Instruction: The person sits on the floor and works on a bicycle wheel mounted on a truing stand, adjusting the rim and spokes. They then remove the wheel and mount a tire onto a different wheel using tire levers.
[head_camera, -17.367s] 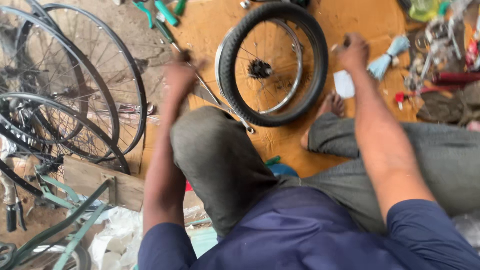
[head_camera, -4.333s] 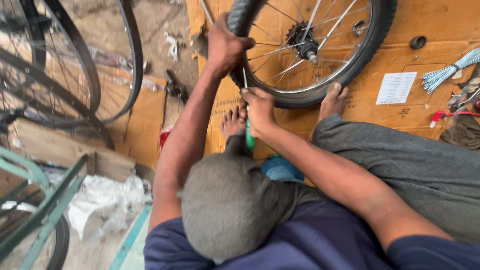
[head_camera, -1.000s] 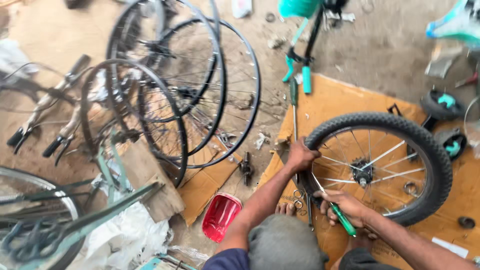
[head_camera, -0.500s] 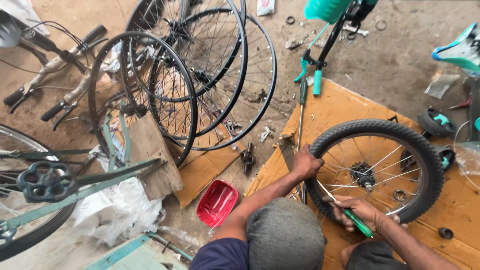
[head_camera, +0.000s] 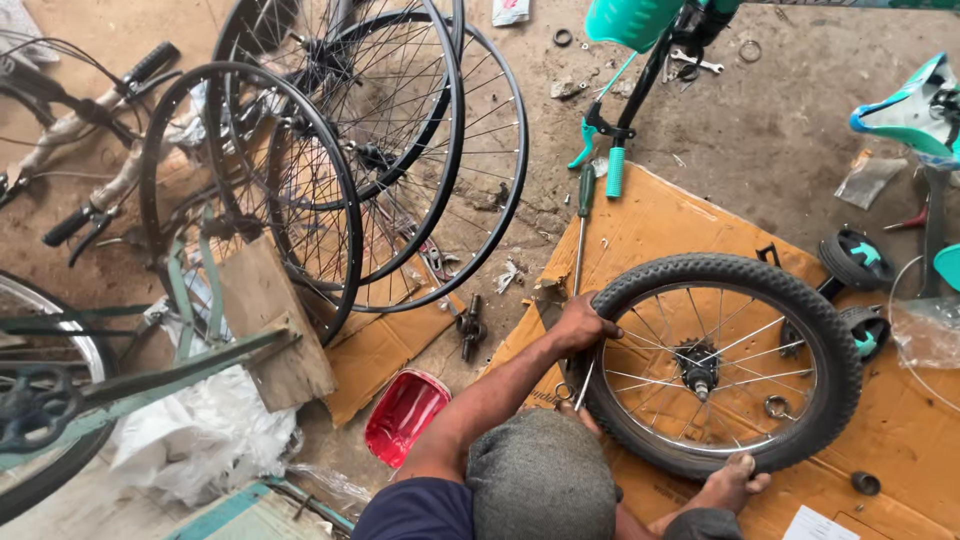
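On the cardboard sheet (head_camera: 690, 215) I see the small tyred wheel (head_camera: 722, 362) lying flat, its hub near the middle. Bare spoked rims (head_camera: 400, 150) lean well apart, up left. My left hand (head_camera: 583, 325) is wrapped over the tyre's left edge. My right hand is hidden behind the knee, so I cannot tell its grip. A thin metal lever (head_camera: 582, 384), I think, sits against the rim just below that hand. A red reflector (head_camera: 405, 417) lies nearby.

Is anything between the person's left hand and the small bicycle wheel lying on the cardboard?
Nothing visible is. The left hand already rests on the tyre of the small bicycle wheel, at its left edge. The right hand is hidden behind the person's knee, so nothing can be said for it.
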